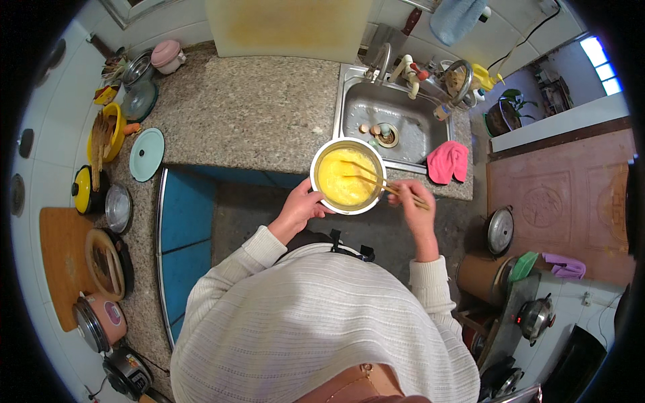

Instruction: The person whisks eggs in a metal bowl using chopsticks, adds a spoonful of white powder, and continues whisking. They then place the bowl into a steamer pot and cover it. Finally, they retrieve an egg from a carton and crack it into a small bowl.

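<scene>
My left hand (pixel 303 205) grips the left side of a round metal bowl (pixel 316 166), thumb at its rim. Inside lies yellow beaten egg (pixel 342 176) with some froth on top. Held in my right hand (pixel 415 204) is a pair of wooden chopsticks (pixel 379 183), slightly spread, their tips dipped in the egg. The bowl is at the counter's front edge, overlapping the near left corner of the steel sink (pixel 413 121). Broken eggshells (pixel 375 130) lie near the sink's drain.
A pink cloth (pixel 448 162) rests right of the sink beside the granite counter's (pixel 252 111) edge. Leftward are a pale green lid (pixel 147 154), a yellow basin (pixel 120 132), a glass bowl (pixel 118 207) and a pink cooker (pixel 103 322). A cutting board (pixel 287 25) stands against the back wall.
</scene>
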Tool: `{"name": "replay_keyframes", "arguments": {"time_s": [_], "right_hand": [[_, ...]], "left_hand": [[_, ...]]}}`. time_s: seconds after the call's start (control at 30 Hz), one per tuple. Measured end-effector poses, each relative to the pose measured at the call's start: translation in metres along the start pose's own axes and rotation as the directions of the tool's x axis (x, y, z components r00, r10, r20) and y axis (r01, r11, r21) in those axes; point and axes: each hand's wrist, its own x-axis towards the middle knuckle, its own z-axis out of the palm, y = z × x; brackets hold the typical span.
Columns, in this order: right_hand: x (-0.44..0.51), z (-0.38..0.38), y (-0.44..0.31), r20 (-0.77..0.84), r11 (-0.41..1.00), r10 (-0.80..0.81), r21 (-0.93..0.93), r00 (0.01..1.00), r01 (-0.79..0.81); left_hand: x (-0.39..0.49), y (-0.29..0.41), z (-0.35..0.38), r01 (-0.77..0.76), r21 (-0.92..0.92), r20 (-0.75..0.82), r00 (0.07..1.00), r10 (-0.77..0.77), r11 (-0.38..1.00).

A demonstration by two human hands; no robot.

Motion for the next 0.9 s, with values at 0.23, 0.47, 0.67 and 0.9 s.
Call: {"name": "replay_keyframes", "arguments": {"time_s": [0.23, 0.47, 0.67, 0.9], "right_hand": [[0.002, 0.012, -0.021, 0.386, 0.945, -0.086, -0.261, 0.919, 0.198], [0.007, 0.017, -0.024, 0.245, 0.97, 0.061, -0.241, 0.968, 0.0], [0.01, 0.015, -0.029, 0.06, 0.971, -0.08, -0.22, 0.995, 0.091], [0.006, 0.014, -0.009, 0.348, 0.98, -0.045, -0.166, 0.936, 0.109]], "left_hand": [[0.001, 0.001, 0.0, 0.007, 0.008, 0.0, 1.0, -0.007, 1.0], [-0.002, 0.005, -0.003, 0.007, 0.001, -0.004, 1.0, -0.007, 1.0], [-0.001, 0.005, -0.006, -0.004, -0.003, -0.007, 1.0, 0.004, 1.0], [-0.001, 0.001, -0.007, -0.006, -0.021, -0.014, 1.0, 0.006, 1.0]]}}
